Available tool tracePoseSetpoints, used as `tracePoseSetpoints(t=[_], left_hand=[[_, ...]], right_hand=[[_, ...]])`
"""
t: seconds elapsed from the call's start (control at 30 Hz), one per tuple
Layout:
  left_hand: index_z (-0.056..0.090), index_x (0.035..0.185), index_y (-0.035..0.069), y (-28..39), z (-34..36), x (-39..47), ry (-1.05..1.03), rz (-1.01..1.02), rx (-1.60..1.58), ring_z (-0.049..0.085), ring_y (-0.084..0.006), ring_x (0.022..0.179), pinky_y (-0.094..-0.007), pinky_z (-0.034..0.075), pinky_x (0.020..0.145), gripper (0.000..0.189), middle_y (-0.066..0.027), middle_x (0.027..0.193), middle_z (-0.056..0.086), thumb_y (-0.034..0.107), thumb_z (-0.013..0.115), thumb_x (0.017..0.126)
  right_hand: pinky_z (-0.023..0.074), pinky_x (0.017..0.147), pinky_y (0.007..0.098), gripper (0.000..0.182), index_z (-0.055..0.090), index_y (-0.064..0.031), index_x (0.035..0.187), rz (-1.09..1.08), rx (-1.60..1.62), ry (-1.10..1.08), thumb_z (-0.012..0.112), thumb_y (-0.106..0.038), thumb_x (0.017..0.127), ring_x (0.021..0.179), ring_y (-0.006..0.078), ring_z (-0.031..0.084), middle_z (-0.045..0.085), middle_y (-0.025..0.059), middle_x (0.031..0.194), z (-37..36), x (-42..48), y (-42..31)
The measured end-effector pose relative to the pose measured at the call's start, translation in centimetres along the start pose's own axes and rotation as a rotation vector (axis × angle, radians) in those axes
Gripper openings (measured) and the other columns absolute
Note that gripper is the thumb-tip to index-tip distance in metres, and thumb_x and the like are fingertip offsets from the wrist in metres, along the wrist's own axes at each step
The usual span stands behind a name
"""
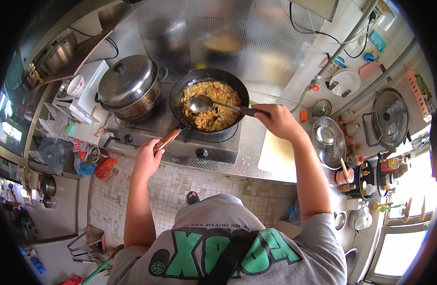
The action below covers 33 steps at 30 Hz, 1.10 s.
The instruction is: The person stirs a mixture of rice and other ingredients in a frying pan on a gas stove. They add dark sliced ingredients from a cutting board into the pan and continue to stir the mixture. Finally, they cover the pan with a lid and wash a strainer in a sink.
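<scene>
My left hand (146, 160) grips the brown wooden handle (167, 140) of a dark wok (174, 98). The wok sits over the right burner of a steel gas stove (182, 146). Cooked food (218, 119) in pale, yellow and brown pieces with red bits fills its bottom. A metal ladle (200, 103) lies with its bowl on the food, and its steel stem slants up to the right. Around the ladle's dark grip my right hand (279, 121) is closed, just outside the wok's right rim. What lies under the ladle bowl is hidden.
A lidded steel pot (129, 89) stands on the left burner. Right of the stove are a pale cutting board (278, 153) and a steel basin (329, 156) with a strainer (326, 136) in it. Sauce bottles (389, 165) crowd the far right. A green hose (299, 103) rises behind the board.
</scene>
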<state>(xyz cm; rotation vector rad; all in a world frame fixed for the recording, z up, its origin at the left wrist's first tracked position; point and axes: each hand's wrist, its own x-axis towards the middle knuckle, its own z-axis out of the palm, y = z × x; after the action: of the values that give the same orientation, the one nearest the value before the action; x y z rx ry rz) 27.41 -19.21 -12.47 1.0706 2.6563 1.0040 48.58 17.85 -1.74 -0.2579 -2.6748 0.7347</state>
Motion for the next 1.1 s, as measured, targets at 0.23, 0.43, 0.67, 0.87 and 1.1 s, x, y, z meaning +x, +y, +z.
tracePoseSetpoints(t=[0.23, 0.43, 0.67, 0.87, 1.1], left_hand=[[0.063, 0.119, 0.004, 0.0, 0.1, -0.2, 0.009, 0.002, 0.025, 0.063, -0.0432, 0.104, -0.0478, 0.051, 0.09, 0.035, -0.0205, 0.112, 0.068, 0.01, 0.074, 0.086], [0.063, 0.12, 0.004, 0.0, 0.1, -0.2, 0.011, 0.005, 0.009, 0.063, -0.0428, 0.103, -0.0471, 0.051, 0.089, 0.035, -0.0206, 0.11, 0.068, 0.01, 0.074, 0.087], [0.063, 0.12, 0.002, -0.1, -0.2, -0.3, 0.011, -0.001, 0.003, 0.064, -0.0422, 0.099, -0.0454, 0.052, 0.087, 0.035, -0.0214, 0.109, 0.068, 0.01, 0.074, 0.087], [0.062, 0.123, 0.005, -1.2, 0.3, -0.4, 0.016, 0.011, 0.027, 0.062, -0.0428, 0.103, -0.0477, 0.051, 0.088, 0.037, -0.02, 0.113, 0.066, 0.012, 0.073, 0.088], [0.061, 0.124, 0.005, -0.3, 0.0, -0.1, -0.027, -0.015, 0.026, 0.062, -0.0418, 0.105, -0.0481, 0.052, 0.088, 0.037, -0.0175, 0.113, 0.065, 0.014, 0.071, 0.089]], right_hand=[[0.0532, 0.07, 0.0424, 0.024, 0.074, -0.003, 0.11, 0.204, -0.006, -0.143, 0.064, -0.019, 0.095, 0.071, 0.0374, 0.067, 0.07, 0.021, 0.079, -2.1, -0.5, -2.9], [0.0549, 0.074, 0.045, 0.023, 0.074, -0.011, 0.113, 0.106, -0.123, -0.225, 0.064, -0.021, 0.095, 0.077, 0.0385, 0.068, 0.072, 0.0189, 0.086, -0.9, -0.8, -5.4], [0.0545, 0.073, 0.0428, 0.027, 0.072, -0.0025, 0.115, -0.057, -0.151, -0.149, 0.07, -0.015, 0.091, 0.076, 0.0388, 0.068, 0.071, 0.0216, 0.088, -0.7, 0.7, -5.4], [0.0532, 0.073, 0.0433, 0.024, 0.075, -0.007, 0.112, -0.025, -0.125, -0.302, 0.069, -0.014, 0.089, 0.078, 0.0385, 0.067, 0.072, 0.0195, 0.086, -6.2, 0.9, -5.8], [0.0524, 0.077, 0.0454, 0.026, 0.075, -0.0082, 0.112, -0.022, -0.198, -0.248, 0.07, -0.013, 0.087, 0.083, 0.0388, 0.065, 0.07, 0.0183, 0.09, -2.3, 2.9, -4.0]])
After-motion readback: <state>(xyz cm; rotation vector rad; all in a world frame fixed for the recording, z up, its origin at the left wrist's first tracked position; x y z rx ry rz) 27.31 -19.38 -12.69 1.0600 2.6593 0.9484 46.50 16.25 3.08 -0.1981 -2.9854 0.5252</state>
